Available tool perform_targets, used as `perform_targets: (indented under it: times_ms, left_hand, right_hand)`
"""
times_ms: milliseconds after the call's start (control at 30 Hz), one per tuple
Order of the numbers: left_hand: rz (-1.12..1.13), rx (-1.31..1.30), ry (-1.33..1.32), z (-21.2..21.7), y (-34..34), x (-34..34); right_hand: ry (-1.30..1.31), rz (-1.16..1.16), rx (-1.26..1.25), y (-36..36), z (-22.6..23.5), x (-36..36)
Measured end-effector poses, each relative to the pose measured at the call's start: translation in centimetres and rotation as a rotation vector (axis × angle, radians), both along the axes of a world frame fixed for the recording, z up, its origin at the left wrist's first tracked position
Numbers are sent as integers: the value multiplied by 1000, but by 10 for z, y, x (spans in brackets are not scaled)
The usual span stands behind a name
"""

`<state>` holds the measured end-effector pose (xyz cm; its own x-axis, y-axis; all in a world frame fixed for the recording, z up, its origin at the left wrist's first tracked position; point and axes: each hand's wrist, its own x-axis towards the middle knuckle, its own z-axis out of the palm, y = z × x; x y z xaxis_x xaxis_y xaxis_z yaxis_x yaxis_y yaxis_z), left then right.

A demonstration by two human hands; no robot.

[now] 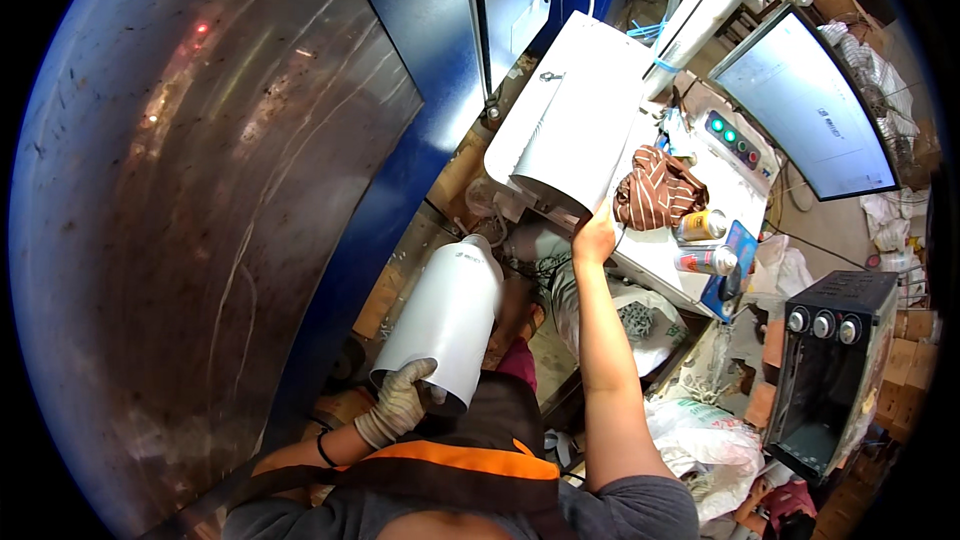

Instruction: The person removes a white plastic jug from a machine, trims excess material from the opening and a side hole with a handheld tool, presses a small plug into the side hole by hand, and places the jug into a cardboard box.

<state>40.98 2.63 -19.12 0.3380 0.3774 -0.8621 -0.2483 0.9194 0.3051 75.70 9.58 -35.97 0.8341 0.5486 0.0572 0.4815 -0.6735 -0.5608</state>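
Note:
My left hand [398,406], in a light work glove, grips the lower open rim of a white metal cylinder [440,315]. The cylinder is tilted, and its narrower neck with a small dark printed mark points away from me. My bare right hand [594,238] is closed at the near edge of a second white cylinder [575,145], which lies on a white bench top [545,50] with its open end toward me. Its fingertips are partly hidden behind the rim. Just right of that hand is a bunched brown striped cloth [655,190].
Two spray cans [702,226], a button box [733,137] with green lights and a monitor [810,100] are on the right. A large blue machine [405,155] with a scuffed panel fills the left. A black toaster oven [835,370] and plastic bags [705,445] stand at lower right.

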Motion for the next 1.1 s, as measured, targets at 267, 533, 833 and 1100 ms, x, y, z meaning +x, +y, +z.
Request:
perform_targets:
  times_ms: [267,533,833,1100]
  left_hand:
    - [-77,92,25,13,-1,10]
    - [-46,-190,-289,-2,-20,35]
    - [-1370,1024,-242,26,81,155]
    - [-1311,1130,-594,119,-137,343]
  right_hand:
    - [221,20,-15,-41,43,-21]
    - [614,611,-313,-203,131,-168]
    - [390,71,256,-389,173,-185]
    - [90,-380,277,-551,213,-239]
